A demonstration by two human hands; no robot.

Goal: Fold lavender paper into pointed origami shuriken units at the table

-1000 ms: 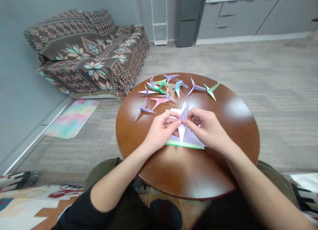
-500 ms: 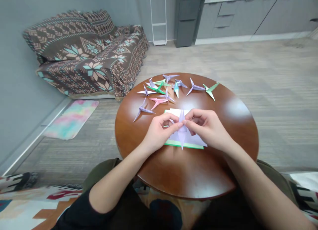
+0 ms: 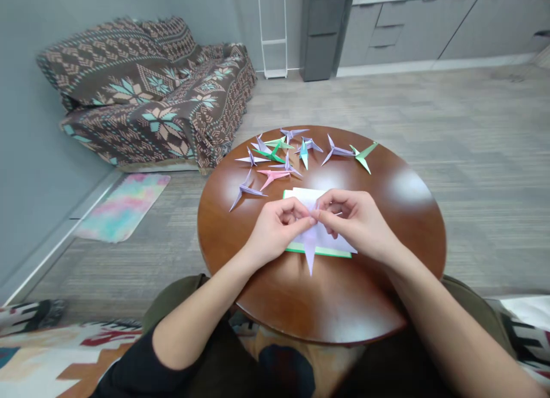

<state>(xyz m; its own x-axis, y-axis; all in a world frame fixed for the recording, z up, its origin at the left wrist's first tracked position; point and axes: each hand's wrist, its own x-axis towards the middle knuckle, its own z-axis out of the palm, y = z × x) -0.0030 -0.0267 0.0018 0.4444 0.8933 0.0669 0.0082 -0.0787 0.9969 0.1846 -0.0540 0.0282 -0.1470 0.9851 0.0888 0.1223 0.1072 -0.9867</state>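
Observation:
A pale purple folded paper (image 3: 310, 250) is pinched between my two hands, its long point aimed down toward me. My left hand (image 3: 281, 226) is closed on its left side, thumb and fingertips together. On the other side my right hand (image 3: 352, 217) pinches it too, and the two hands' fingertips meet. The upper part of the fold is mostly hidden by my fingers. Below it lies a stack of paper sheets (image 3: 339, 244), purple on top with a green edge beneath.
Several folded paper cranes in purple, green, blue and pink, such as a pink crane (image 3: 274, 175) and a green crane (image 3: 364, 156), lie at the back of the round wooden table (image 3: 399, 226). A covered sofa (image 3: 172, 117) stands behind on the left.
The folded paper has tilted: its upper points, seen above my fingers before, no longer show, and its lower point reaches further toward me. My hands have shifted slightly.

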